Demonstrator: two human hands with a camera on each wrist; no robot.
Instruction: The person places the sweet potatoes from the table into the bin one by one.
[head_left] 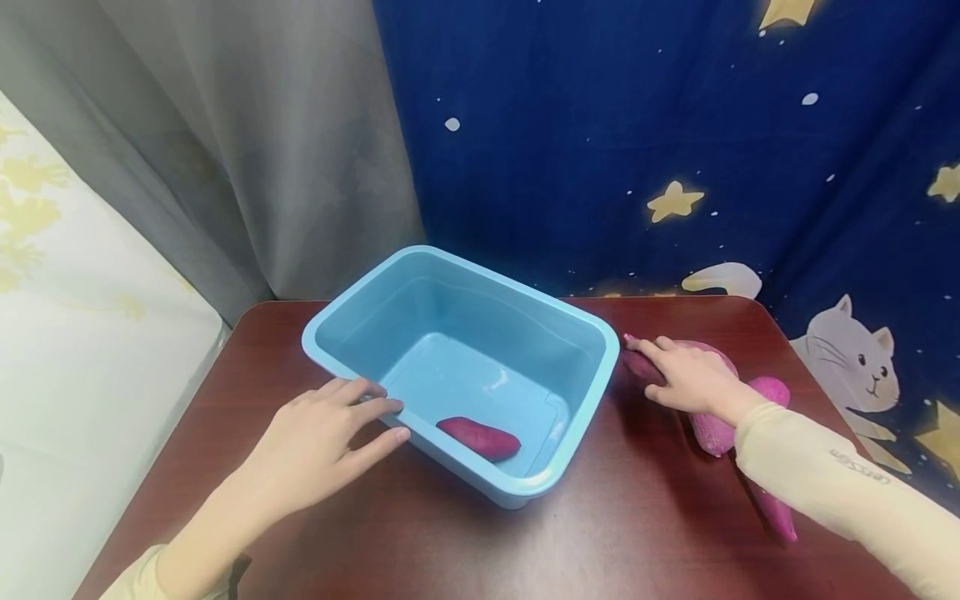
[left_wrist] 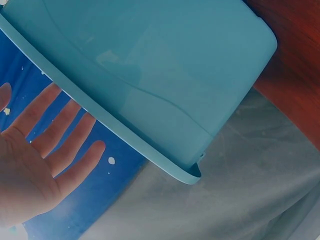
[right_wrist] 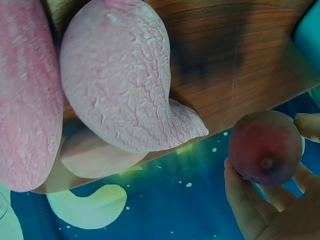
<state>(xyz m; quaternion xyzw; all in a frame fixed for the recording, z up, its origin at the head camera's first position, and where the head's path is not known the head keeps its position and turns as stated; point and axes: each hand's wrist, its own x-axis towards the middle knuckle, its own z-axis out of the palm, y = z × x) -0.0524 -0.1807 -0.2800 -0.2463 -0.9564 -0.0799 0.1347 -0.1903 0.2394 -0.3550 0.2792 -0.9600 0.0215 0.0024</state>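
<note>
A light blue plastic basin [head_left: 517, 333] stands on the table with one dark purple sweet potato [head_left: 478, 438] lying inside, along its near wall. My left hand [head_left: 315, 442] rests its spread fingers on the near left rim; in the left wrist view the fingertips [left_wrist: 75, 107] are right at the rim. To the right of the basin, my right hand [head_left: 693, 375] grips another dark purple sweet potato [head_left: 639, 367], whose rounded end [right_wrist: 265, 147] faces the right wrist camera. Beneath that forearm lie several pink sweet potatoes [head_left: 712, 433], one with wrinkled skin [right_wrist: 120, 80].
The reddish-brown wooden table [head_left: 585, 550] extends around the basin. Behind it hang a grey curtain [head_left: 322, 167] and a dark blue one [head_left: 555, 150] with stars and a cat. A white patterned cloth [head_left: 90, 333] is at the left.
</note>
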